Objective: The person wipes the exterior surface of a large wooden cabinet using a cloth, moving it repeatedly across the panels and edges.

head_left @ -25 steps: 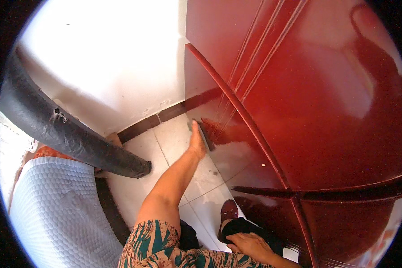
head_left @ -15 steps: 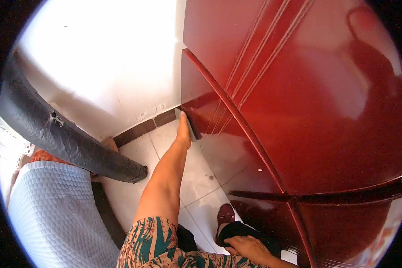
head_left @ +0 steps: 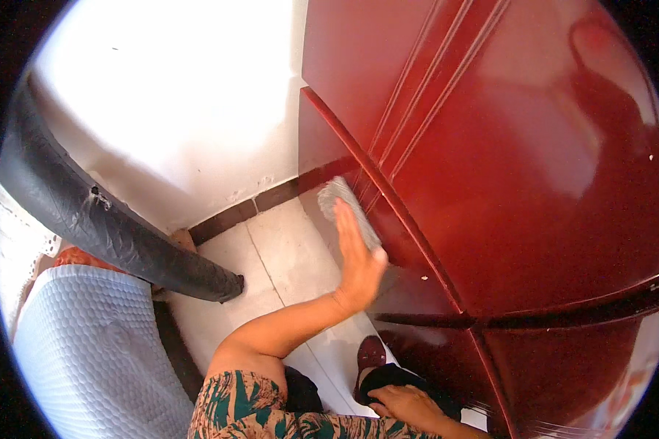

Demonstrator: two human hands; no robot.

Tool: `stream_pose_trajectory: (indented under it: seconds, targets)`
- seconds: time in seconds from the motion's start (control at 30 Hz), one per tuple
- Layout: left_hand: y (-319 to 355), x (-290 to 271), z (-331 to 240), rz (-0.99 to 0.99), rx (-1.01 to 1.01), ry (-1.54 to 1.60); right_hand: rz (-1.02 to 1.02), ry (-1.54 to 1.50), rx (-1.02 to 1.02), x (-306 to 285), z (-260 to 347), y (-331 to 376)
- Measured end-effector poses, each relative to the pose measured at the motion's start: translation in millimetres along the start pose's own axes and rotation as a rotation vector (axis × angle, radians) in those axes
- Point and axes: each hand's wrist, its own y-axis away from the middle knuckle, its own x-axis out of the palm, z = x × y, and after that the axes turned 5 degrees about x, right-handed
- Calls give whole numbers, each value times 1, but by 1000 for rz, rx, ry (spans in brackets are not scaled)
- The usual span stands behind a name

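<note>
My left hand is stretched forward with flat fingers, pressing a grey cloth against the side panel of a glossy dark red wooden cabinet, just below its raised diagonal edge. The cloth shows above my fingertips and beside my thumb. My right hand lies low at the bottom edge, resting on my dark-clothed knee with nothing in it. A patterned green and orange sleeve covers my left shoulder.
A thick black tube slants across the left. Below it is a pale quilted cushion. A white wall meets the light tiled floor at a dark brown skirting. A dark red shoe stands by the cabinet.
My left hand with the cloth has slid from the cabinet's lower corner by the skirting up onto the side panel. My right hand has stayed on the knee.
</note>
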Motion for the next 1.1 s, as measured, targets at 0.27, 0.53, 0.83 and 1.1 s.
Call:
stream_pose_trajectory:
  seconds: [0.27,0.53,0.83,1.1]
  targets:
    - [24,6,28,7,-14,-90,207,6,153,-13,11,-4]
    - [65,-6,139,-119,-1169,854,-3,7,-5,-1,5,-1]
    - [30,14,1,16,-315,97,-23,30,-15,7,-5,1]
    - [21,9,18,38,70,-13,-32,-7,-20,5,-1,1]
